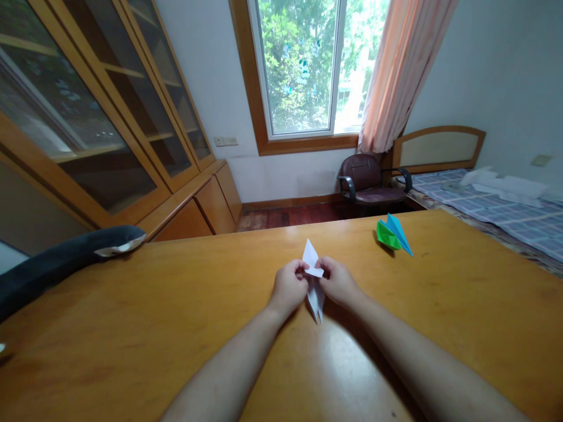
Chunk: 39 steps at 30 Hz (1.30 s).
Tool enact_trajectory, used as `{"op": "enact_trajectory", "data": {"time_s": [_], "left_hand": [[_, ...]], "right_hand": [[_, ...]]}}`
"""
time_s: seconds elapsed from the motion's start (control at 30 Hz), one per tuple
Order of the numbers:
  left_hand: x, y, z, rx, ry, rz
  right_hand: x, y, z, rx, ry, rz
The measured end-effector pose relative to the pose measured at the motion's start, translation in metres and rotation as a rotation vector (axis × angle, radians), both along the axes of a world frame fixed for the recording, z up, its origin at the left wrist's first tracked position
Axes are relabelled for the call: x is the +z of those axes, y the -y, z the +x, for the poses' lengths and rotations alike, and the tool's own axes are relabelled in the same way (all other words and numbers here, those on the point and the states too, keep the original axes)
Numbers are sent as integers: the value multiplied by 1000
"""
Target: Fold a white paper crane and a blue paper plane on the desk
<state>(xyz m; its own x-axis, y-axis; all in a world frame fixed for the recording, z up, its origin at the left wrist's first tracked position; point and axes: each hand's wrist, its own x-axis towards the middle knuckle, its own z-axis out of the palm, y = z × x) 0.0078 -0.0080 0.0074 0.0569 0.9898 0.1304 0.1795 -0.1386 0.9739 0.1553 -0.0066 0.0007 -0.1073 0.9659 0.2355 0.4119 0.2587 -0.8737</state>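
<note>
Tabletop [132, 328] open lower left and far right. Obstacles: green and blue origami pieces [393, 234] upper right of centre, dark plush toy [65, 261] at left edge.

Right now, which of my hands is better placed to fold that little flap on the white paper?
Probably the right hand: its fingertips already pinch the small flap at the middle of the white paper model, while the left hand grips the model's left side, steadying it.
</note>
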Motion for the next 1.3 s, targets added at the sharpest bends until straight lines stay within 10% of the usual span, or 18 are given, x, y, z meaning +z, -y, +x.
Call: {"op": "enact_trajectory", "data": {"time_s": [0.53,1.3], "left_hand": [[-1,-6,2,18,513,-190],[11,2,-3,90,-77,192]], "right_hand": [[-1,-7,0,28,-719,-203],[2,-3,-6,102,-599,-148]]}}
